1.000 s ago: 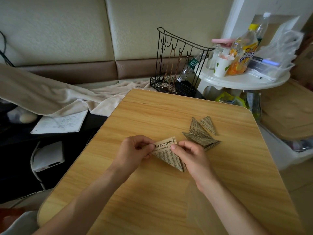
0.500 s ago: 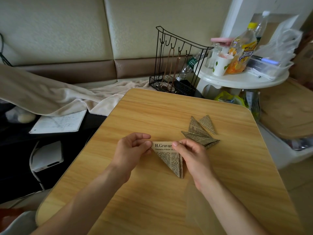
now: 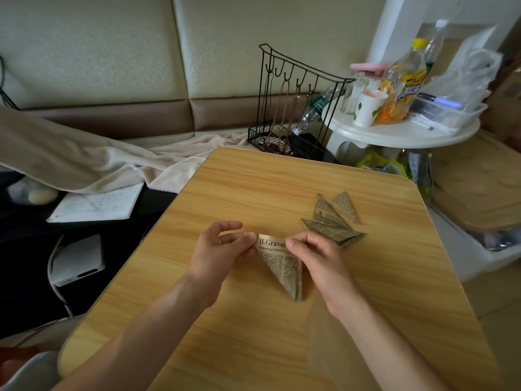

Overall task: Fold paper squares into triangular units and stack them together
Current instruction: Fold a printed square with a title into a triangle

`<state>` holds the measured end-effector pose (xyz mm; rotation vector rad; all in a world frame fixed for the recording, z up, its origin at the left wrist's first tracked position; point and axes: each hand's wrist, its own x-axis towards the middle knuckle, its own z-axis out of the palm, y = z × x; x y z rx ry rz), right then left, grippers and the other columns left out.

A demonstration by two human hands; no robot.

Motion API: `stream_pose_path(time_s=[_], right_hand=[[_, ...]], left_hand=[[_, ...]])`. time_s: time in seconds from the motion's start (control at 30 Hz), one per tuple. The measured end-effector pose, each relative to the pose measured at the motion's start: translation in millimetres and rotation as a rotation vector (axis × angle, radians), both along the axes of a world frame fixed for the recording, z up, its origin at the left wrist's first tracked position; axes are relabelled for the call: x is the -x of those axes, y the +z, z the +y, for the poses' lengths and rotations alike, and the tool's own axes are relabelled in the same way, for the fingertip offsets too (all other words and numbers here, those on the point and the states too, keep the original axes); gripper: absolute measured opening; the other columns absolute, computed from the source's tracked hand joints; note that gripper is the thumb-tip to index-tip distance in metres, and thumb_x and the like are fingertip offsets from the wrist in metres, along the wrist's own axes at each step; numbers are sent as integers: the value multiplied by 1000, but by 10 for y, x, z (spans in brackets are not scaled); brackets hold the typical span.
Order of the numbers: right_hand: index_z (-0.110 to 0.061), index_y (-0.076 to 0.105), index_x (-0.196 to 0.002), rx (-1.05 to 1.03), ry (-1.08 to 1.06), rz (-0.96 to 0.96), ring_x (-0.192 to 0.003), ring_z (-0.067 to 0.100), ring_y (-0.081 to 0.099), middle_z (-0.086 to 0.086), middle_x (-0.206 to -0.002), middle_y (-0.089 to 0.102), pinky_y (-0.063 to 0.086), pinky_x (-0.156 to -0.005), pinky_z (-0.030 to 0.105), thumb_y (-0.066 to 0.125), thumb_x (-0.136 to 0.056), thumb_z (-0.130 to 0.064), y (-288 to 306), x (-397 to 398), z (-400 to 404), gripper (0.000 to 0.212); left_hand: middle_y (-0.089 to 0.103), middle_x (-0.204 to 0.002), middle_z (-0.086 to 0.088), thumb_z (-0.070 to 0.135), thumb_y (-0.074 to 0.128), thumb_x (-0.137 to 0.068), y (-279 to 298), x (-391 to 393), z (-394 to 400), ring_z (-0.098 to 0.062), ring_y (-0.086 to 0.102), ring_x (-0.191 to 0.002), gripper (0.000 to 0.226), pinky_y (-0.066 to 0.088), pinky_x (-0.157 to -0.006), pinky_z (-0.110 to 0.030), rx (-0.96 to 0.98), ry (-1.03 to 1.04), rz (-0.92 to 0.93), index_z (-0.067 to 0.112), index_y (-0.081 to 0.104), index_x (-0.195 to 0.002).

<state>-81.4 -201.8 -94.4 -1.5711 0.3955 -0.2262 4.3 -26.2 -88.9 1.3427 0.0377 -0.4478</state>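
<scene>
A newsprint-patterned paper triangle (image 3: 282, 266) lies on the wooden table (image 3: 282, 334) with its point toward me and a printed headline along its top edge. My left hand (image 3: 218, 253) pinches the triangle's top left corner between thumb and fingers. My right hand (image 3: 318, 259) pinches the top right corner and covers the right edge. Just behind my right hand sits a pile of folded paper triangles (image 3: 332, 218) in the same print, overlapping each other.
A black wire rack (image 3: 293, 108) stands past the table's far edge. A white round side table (image 3: 400, 134) holds a cup, bottles and plastic containers. A beige blanket (image 3: 84, 162) and a notebook (image 3: 95, 204) lie to the left.
The paper triangle has turned slightly so its headline edge lies level, and it now sits flatter on the table. Both hands have kept their hold on its top corners.
</scene>
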Motion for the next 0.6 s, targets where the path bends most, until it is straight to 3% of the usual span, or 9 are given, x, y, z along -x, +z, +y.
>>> stream_pose_path(time_s=[0.07,0.2,0.3,0.47,0.6], right_hand=[[-14,75,-89,19,97,43,-86,11,68,4,-91,76,49,-78,19,68,-98,-24,34,3,-19,15],[-14,73,-95,68,160,68,-87,7,68,0,-90,74,48,-82,23,69,-94,-50,59,19,-47,36],[-18,76,-94,101,240,66,-81,7,70,1,-87,76,53,-72,17,76,-91,-38,85,26,-19,21],[-15,74,-89,201,232,53,-79,14,62,19,-93,71,49,-75,30,77,-92,-26,45,13,7,11],[-22,73,-87,263,258,44,-79,13,63,11,-89,71,53,-79,41,75,-94,-26,10,3,-12,9]], left_hand=[[78,-95,-14,8,83,-83,18,-8,5,-18,75,-83,45,61,-77,-23,-23,-6,-18,8,60,-121],[78,-96,-13,12,84,-83,70,-19,33,-18,76,-87,48,59,-77,-22,-137,-146,-88,14,58,-124],[79,-97,-10,13,86,-80,80,10,20,-19,77,-88,55,58,-74,-22,-156,-242,-97,14,56,-125],[79,-95,-9,9,87,-78,52,43,-27,-19,77,-87,57,59,-71,-20,-107,-167,-40,10,54,-125],[79,-93,-11,6,84,-80,41,36,-19,-19,76,-84,51,58,-71,-21,-94,-143,-46,10,57,-123]])
